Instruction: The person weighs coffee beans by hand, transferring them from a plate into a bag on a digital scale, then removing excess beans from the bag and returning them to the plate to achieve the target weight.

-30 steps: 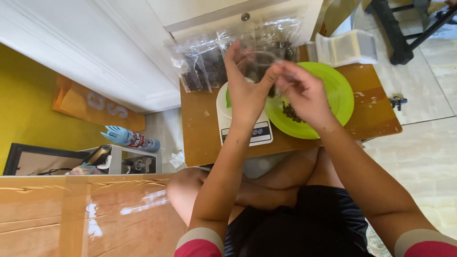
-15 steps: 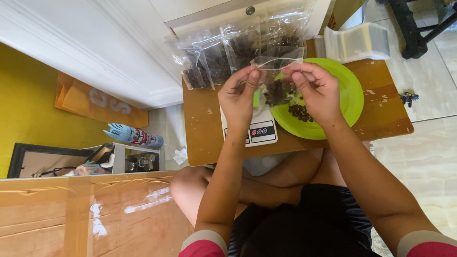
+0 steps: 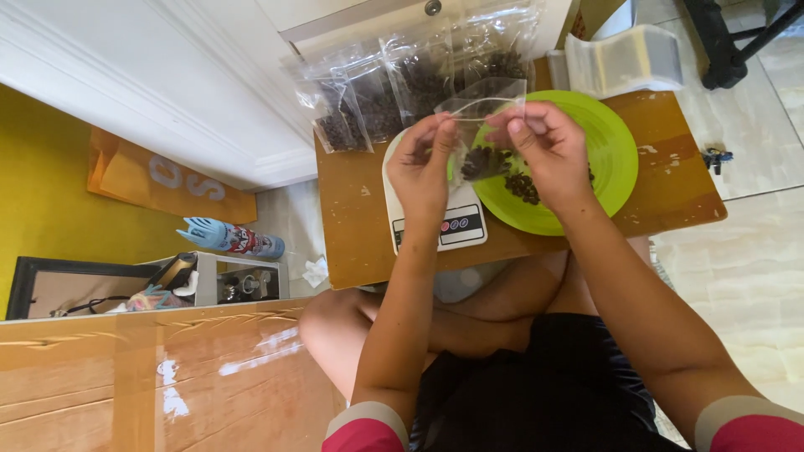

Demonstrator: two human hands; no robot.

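Both your hands, left (image 3: pixel 423 167) and right (image 3: pixel 544 151), are pinching the bag (image 3: pixel 481 134) closed above the plate (image 3: pixel 611 159); slackening either grip risks spilling it.

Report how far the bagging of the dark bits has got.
Done: several clear plastic bags filled with dark pieces stand along the back of the small wooden table. In hand: left hand and right hand pinch the top edge of one small clear bag holding dark pieces. Left: loose dark pieces remain on the round green plate, and a stack of empty clear bags waits.
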